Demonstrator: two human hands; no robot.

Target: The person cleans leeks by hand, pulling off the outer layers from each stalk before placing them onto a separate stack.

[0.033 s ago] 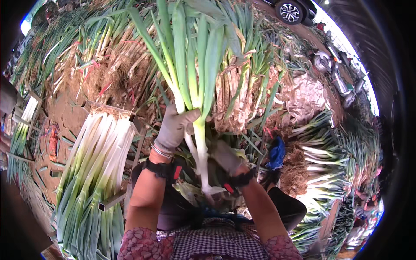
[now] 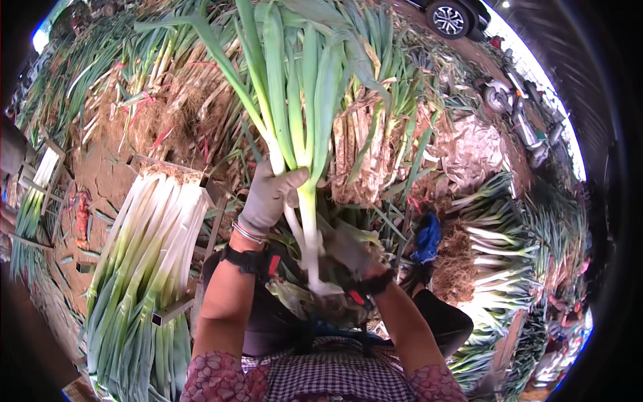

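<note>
My left hand (image 2: 262,204), in a grey glove, is closed around large green onions (image 2: 309,228) just where white stem turns to leaf. Two pale stems hang below the fist, and the leaves fan out upward. To the right of the lower stems is my right hand (image 2: 349,249), also gloved. It is smeared by motion, so its fingers cannot be made out. Peeled leaf scraps (image 2: 295,295) lie below the stems, between my legs.
At left, peeled green onions (image 2: 151,228) lie in a metal frame (image 2: 175,311). Unpeeled, root-on bundles (image 2: 365,154) are heaped ahead. More onions (image 2: 495,248) lie at right, past a blue cloth or bag (image 2: 426,238). A car wheel (image 2: 447,20) and scooter (image 2: 526,124) stand beyond.
My right hand has shifted slightly right and down, away from the stems. The upper leaves have swayed a little; my left hand keeps its place.
</note>
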